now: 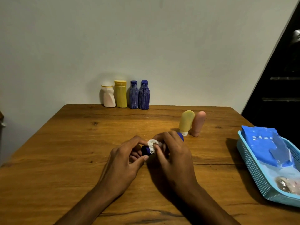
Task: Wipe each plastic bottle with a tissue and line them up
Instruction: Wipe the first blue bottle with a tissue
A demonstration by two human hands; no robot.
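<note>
wall [146, 38]: we are facing a plain pale surface, unmarked | counter [65, 143]: we are looking down on warm brown wood with dark knots and grain, butting against the wall | right: a dark slanted structure [279, 82] is rising | light: dim, warm, shadows falling on the wood

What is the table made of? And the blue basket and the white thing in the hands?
The table looks like wood with a smooth brown finish: grain lines and dark knots show. The blue basket looks like hard plastic, its wall a grid of small holes. The white wad looks like soft tissue paper, crumpled and matte.
</note>
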